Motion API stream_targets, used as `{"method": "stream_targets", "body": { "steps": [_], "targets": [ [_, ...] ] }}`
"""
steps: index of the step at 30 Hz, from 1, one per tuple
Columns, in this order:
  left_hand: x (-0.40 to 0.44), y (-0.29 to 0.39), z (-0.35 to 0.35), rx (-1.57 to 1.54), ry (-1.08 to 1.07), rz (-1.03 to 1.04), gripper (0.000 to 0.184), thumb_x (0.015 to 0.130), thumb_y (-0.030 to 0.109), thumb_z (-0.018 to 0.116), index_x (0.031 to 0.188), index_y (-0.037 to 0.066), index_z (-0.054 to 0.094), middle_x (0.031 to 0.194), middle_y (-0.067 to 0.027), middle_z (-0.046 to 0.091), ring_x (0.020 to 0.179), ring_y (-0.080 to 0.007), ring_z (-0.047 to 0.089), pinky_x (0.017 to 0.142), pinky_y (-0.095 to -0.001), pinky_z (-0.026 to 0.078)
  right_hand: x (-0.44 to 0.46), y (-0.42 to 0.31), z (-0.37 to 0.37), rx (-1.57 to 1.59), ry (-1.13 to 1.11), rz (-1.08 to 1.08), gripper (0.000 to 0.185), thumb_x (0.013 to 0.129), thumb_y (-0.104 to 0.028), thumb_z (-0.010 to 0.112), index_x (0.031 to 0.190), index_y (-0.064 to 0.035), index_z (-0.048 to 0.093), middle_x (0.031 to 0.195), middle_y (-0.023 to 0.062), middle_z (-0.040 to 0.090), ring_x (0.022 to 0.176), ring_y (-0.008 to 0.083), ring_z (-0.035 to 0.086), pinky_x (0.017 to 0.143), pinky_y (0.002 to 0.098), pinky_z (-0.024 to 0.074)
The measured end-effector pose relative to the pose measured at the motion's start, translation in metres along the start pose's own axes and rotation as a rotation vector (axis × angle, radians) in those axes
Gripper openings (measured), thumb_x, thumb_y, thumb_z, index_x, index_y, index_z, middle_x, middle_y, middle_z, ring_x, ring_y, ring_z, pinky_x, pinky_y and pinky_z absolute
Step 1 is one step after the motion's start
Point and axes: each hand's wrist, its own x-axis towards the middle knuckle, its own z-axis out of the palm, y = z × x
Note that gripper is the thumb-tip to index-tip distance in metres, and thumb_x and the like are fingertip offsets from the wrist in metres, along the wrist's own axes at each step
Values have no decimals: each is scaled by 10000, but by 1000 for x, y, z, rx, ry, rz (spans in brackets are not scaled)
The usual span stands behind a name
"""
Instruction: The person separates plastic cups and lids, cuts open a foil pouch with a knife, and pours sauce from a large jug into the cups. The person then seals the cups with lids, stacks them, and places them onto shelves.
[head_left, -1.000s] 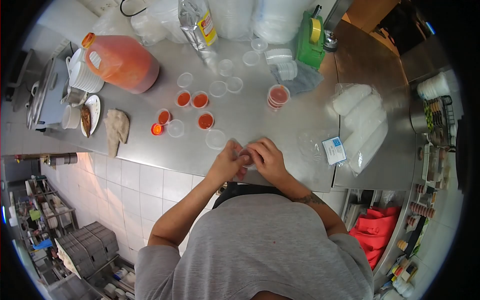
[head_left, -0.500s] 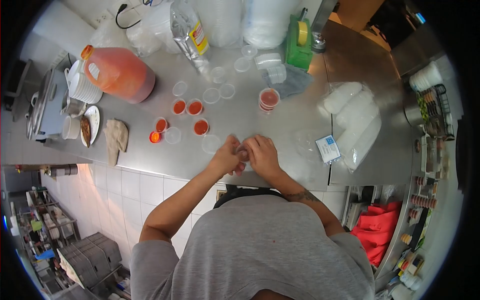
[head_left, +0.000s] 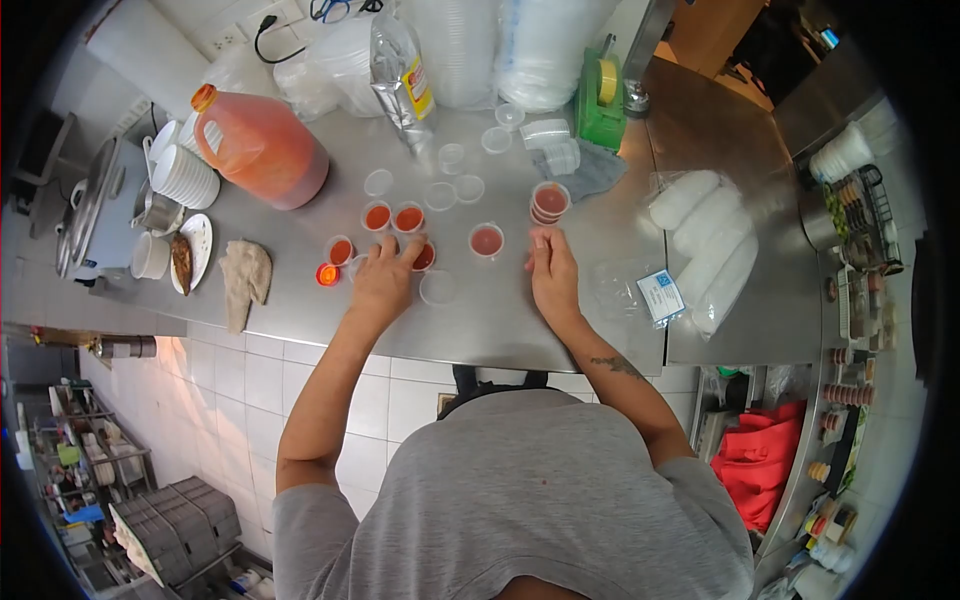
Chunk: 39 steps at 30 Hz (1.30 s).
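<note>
My left hand (head_left: 383, 283) is over the steel counter with its fingers spread and reaching forward. Its fingers lie between a small open cup of red sauce (head_left: 424, 258) and a clear lid (head_left: 355, 268) partly hidden behind them. More sauce cups (head_left: 377, 216) stand just beyond the fingertips. My right hand (head_left: 554, 278) rests with fingers curled together, showing nothing in them, just in front of a stack of filled cups (head_left: 549, 201); contact with the stack is unclear. One cup with paler red contents (head_left: 487, 240) stands between the hands. A loose clear lid (head_left: 437, 288) lies right of my left hand.
Several more clear lids (head_left: 440, 196) lie farther back. A big jug of red liquid (head_left: 265, 150), a silver pouch (head_left: 403, 90) and a green tape dispenser (head_left: 600, 100) stand behind. A cloth (head_left: 245, 280) lies left, bagged white items (head_left: 705, 240) right.
My hands, together at the counter's front edge before, have parted: left toward the sauce cups, right toward the stack. A filled cup now stands between them. The view has shifted slightly.
</note>
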Motion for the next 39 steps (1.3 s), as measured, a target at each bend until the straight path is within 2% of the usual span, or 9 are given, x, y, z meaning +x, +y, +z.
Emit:
{"method": "stream_targets", "body": {
  "steps": [5,11,14,17,20,24,26,30,39],
  "targets": [
    [-13,2,2,-63,-4,6,464,761,67,668,1194,113,508,1115,-175,533,1013,-367,564,832,-461,501,-33,-2,-6,277,-392,479,300,1047,-216,411,1220,-15,552,978,101,635,828,151,629,704,260,500],
    [-44,31,18,-318,-12,13,492,730,239,778,1056,49,461,984,-176,596,921,-371,610,753,-463,519,-26,-14,-15,726,-460,722,359,1046,-252,410,1242,26,525,1014,125,665,901,185,649,791,294,504],
    [-54,55,24,-418,-14,-49,517,774,288,769,1056,36,416,905,-189,649,839,-376,649,692,-458,526,-31,-5,-14,933,-437,697,288,1022,-204,478,1213,-1,551,999,105,663,859,179,642,765,296,508],
    [-56,75,33,-567,-87,-197,559,786,312,765,1085,34,382,878,-210,667,793,-396,663,683,-458,529,-45,8,4,368,-422,200,192,969,-127,568,1128,-26,604,957,74,660,817,164,633,719,296,502],
    [-59,82,49,-792,-25,-171,622,795,253,769,1186,14,348,823,-189,671,733,-356,681,654,-430,534,-52,-2,14,27,-296,-31,114,913,-68,624,1020,-27,634,901,77,643,778,190,633,688,311,495],
    [-60,71,61,-1112,-48,-115,664,809,198,759,1264,6,316,782,-137,656,666,-224,664,582,-349,524,-52,-12,12,-103,-266,-231,84,887,-64,630,960,-22,635,882,106,605,782,258,617,682,353,500],
    [-56,62,49,-1246,-244,-254,620,846,194,730,1267,21,309,838,-135,658,697,-172,645,573,-294,504,-51,-8,12,-147,-256,-372,82,873,-58,634,949,-27,632,884,112,594,794,287,606,684,370,503],
    [-44,67,32,-1358,-353,-474,515,887,198,684,1222,40,327,785,-118,652,638,-132,629,485,-245,446,-51,-5,13,-141,-268,-367,94,851,-52,640,942,-35,625,889,106,581,813,293,601,698,385,502],
    [-18,61,28,-1113,-537,-405,330,930,212,624,1072,72,362,666,-96,628,461,-144,576,384,-246,396,-53,1,22,-419,-290,-464,98,818,-67,608,897,-65,550,832,102,545,800,317,574,661,426,461]
  ]
}}
